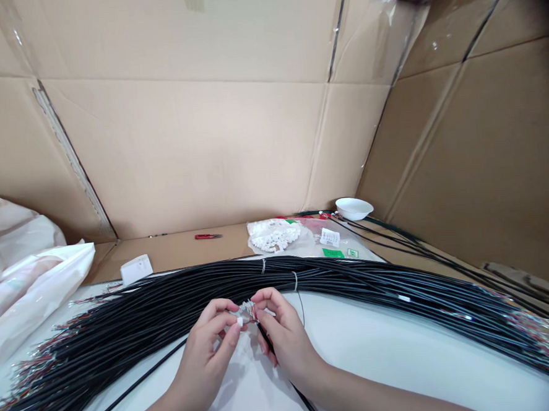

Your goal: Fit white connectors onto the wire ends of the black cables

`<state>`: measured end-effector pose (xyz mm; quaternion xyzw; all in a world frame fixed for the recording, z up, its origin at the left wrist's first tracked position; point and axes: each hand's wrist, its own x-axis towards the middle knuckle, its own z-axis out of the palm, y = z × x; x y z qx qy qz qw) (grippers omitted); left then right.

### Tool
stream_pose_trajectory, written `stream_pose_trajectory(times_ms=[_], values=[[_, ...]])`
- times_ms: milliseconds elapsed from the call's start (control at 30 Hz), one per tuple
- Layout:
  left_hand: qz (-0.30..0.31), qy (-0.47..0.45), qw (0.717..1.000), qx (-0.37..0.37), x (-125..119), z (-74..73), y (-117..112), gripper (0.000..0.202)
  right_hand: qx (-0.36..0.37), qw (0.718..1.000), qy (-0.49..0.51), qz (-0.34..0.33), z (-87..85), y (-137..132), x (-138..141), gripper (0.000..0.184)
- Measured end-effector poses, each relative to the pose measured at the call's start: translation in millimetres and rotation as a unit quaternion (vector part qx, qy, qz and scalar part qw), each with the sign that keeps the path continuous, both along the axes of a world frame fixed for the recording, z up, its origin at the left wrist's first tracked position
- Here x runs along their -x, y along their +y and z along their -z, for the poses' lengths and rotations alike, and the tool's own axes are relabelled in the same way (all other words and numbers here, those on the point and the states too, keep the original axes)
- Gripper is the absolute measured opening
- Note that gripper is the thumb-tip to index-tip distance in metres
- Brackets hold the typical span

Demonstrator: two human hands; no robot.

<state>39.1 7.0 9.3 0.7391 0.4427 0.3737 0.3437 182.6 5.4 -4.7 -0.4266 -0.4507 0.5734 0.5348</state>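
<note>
while your left hand (204, 346) held a small white connector (240, 322) in a nearly closed pinch, your right hand (287, 334) was curled snugly around a black cable (266, 340) just below its splayed wires (252, 312); both pieces were above the white tabletop (357, 343), on the near side of the bundled black cables (205, 296).

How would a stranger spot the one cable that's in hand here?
Find the thick bundle of black cables arching across the white table. In front of its middle, the right hand holds a single black cable. Thin wires fan from its upper end, and unlike its neighbours, it is gripped.
</note>
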Motion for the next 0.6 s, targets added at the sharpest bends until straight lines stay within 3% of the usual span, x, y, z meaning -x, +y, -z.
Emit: stream_pose_trajectory(times_ms=[600], values=[[-0.003, 0.010, 1.000, -0.026, -0.9, 0.3, -1.0, 0.025, 0.002, 1.000, -0.011, 0.000, 0.2, -0.2, -0.9, 0.014]])
